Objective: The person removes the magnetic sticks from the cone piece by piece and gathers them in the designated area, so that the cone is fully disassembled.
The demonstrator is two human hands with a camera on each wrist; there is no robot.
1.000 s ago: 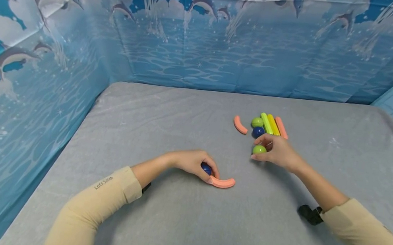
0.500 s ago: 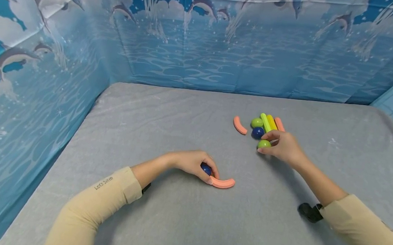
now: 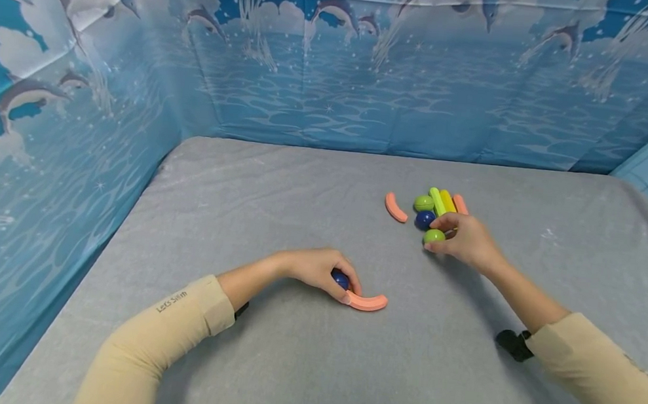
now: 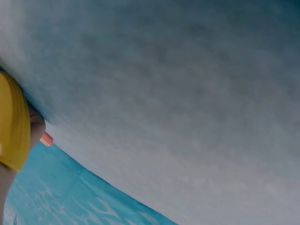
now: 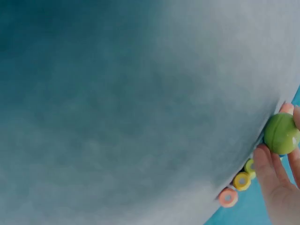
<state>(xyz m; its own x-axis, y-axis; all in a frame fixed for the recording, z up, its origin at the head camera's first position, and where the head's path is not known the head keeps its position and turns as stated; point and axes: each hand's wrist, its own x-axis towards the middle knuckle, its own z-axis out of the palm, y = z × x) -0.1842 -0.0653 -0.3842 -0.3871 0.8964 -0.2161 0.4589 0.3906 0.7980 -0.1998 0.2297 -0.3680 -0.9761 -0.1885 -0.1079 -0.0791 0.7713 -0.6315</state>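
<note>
In the head view my left hand point(image 3: 317, 268) rests low over the cloth, fingers curled round a blue ball point(image 3: 340, 279). Its thumb tip lies against the left end of a curved orange piece point(image 3: 367, 302). A ribbed yellow rounded surface point(image 4: 13, 122) shows beside that hand in the left wrist view; whether it belongs to the ball I cannot tell. My right hand point(image 3: 467, 241) pinches a green ball point(image 3: 433, 238) between thumb and fingers, just in front of a second blue ball point(image 3: 425, 220). The seam of the green ball faces the right wrist camera.
Behind the right hand lie another green ball point(image 3: 423, 203) and green point(image 3: 437, 201), yellow point(image 3: 448, 200) and orange point(image 3: 461, 204) sticks side by side. A second curved orange piece point(image 3: 396, 207) lies left of them. Grey cloth point(image 3: 277, 197) covers the table; a dolphin-print curtain point(image 3: 335, 91) hangs behind.
My right hand has moved slightly away from me and to the right with the green ball, closer to the blue ball. The left hand has stayed in place.
</note>
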